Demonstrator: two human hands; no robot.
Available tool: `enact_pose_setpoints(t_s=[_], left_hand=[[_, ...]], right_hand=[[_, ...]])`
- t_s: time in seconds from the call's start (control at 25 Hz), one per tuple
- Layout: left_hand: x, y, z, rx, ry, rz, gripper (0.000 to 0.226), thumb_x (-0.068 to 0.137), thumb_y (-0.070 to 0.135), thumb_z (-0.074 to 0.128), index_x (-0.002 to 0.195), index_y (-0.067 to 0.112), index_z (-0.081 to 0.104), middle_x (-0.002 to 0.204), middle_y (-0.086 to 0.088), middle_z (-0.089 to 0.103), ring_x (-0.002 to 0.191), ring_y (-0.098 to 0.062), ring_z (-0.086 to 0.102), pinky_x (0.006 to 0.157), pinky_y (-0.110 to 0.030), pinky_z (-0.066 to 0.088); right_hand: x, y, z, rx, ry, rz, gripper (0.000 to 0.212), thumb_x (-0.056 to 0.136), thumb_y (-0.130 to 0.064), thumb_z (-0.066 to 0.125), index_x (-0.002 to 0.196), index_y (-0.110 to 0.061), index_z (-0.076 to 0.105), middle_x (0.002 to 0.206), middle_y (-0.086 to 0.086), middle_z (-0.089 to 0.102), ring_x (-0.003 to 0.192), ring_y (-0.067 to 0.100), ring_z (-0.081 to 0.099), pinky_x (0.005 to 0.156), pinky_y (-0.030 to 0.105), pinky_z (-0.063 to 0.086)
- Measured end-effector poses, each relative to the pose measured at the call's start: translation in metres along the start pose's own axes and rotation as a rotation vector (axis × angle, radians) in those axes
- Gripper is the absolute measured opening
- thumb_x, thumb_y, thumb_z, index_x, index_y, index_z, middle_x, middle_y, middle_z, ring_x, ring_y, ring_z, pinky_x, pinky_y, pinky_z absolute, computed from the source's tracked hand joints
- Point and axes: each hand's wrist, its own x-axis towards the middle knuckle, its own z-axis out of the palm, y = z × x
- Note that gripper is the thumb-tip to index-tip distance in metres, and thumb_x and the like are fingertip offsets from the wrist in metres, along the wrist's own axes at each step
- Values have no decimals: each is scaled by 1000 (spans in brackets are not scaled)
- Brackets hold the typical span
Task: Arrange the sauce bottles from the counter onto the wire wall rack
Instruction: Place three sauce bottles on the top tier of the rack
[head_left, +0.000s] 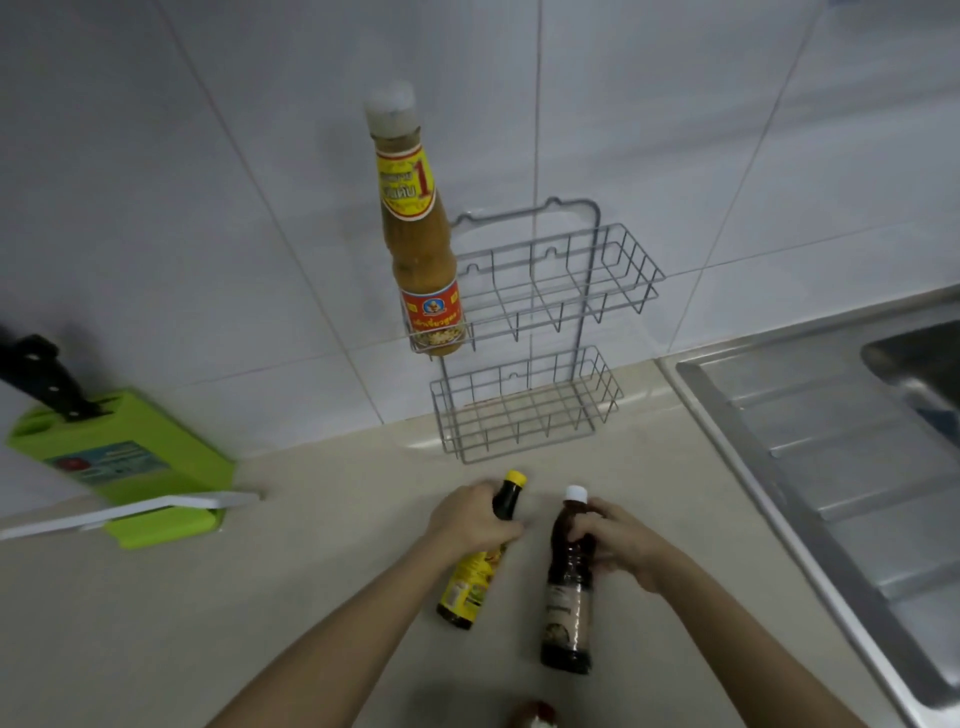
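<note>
At the far left a green knife block (122, 462) stands against the tiles, clear of the work. The tall sauce bottle (418, 228) already sits upright in the left end of the wire rack (561, 291), on its upper shelf, cap up; the rest of that shelf and the lower one look free. On the counter (260, 597) in front, the left hand (470, 517) is wrapped around the neck of the yellow-capped bottle (480, 556) and the right hand (615, 540) closes on the shoulder of the white-capped dark bottle (569, 582) — high grips, probably so each base can drop into a shelf. Both stand near upright, caps towards the rack. Another cap (535, 717) shows at the bottom edge.
</note>
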Motion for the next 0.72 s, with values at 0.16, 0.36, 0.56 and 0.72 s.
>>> enact_pose_setpoints(t_s=[0.16, 0.36, 0.56, 0.72], left_hand=[[-10, -15, -20, -251, 26, -33, 31, 72, 40, 66, 86, 13, 70, 88, -5, 75, 85, -21, 69, 76, -38, 53], [-38, -27, -37, -246, 65, 47, 34, 89, 39, 62, 97, 6, 66, 102, -14, 73, 98, -24, 68, 88, -38, 51], [-69, -22, -64, -173, 119, 127, 34, 86, 40, 64, 100, 9, 66, 105, -8, 73, 101, -22, 67, 93, -42, 53], [-89, 11, -106, -53, 207, 269, 33, 84, 38, 67, 80, 5, 64, 89, -14, 71, 85, -26, 66, 77, -40, 53]], right_hand=[[-1, 8, 7, 55, 78, 16, 27, 86, -22, 60, 110, -10, 56, 93, 9, 62, 76, 20, 61, 60, 28, 47], [-13, 7, 27, -6, 143, -152, 28, 89, -30, 64, 106, -9, 56, 96, 12, 64, 84, 24, 63, 65, 31, 51], [-43, -26, 40, -149, 215, -439, 24, 90, -32, 61, 98, -10, 56, 98, 16, 66, 92, 28, 64, 81, 45, 55], [-77, -84, 39, -41, 258, -672, 14, 91, -28, 60, 98, -17, 58, 100, 7, 68, 98, 25, 65, 89, 47, 53]])
